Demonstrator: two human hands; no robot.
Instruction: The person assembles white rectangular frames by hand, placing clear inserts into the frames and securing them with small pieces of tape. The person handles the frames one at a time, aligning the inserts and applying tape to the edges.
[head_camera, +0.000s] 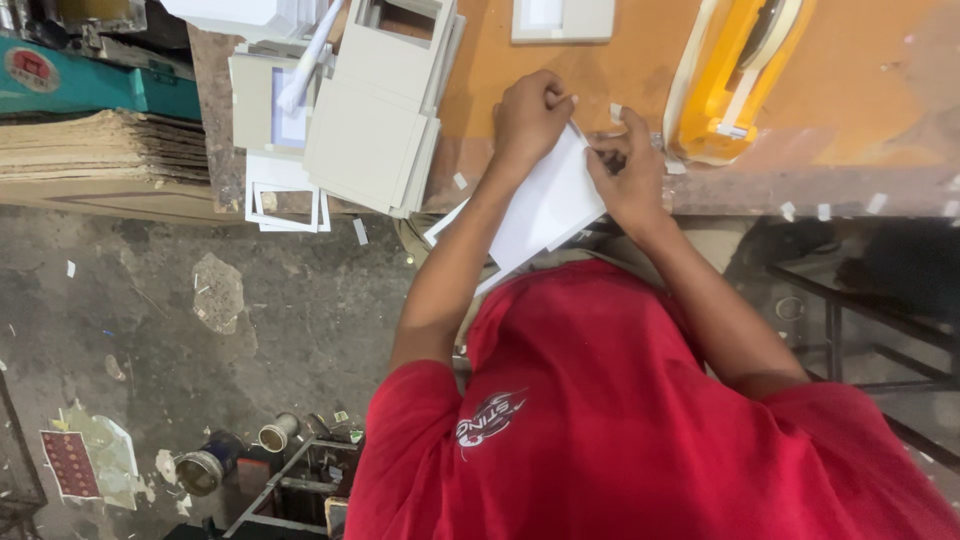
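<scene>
Red cotton shirt (640, 420) filling the near view | left hand (528, 118) and right hand (630, 172) pinching a white rectangular card sheet (548, 208) at its far edge, fingers closing on it, propping it against the table edge for steadiness | grey board frames (375, 120) lying stacked beside | yellow tape dispenser (735, 75) sitting within reach on the orange-brown worktable (600, 70)

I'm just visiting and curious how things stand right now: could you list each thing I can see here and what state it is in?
Left hand: pinching the top edge of the white sheet.
Right hand: gripping the sheet's right edge.
White sheet: held tilted over the table edge.
Grey boards: stacked, overhanging the table.
Yellow tape dispenser: lying on the table, untouched.
Brown cardboard pile: stacked flat.
Table: littered with small white scraps.
</scene>
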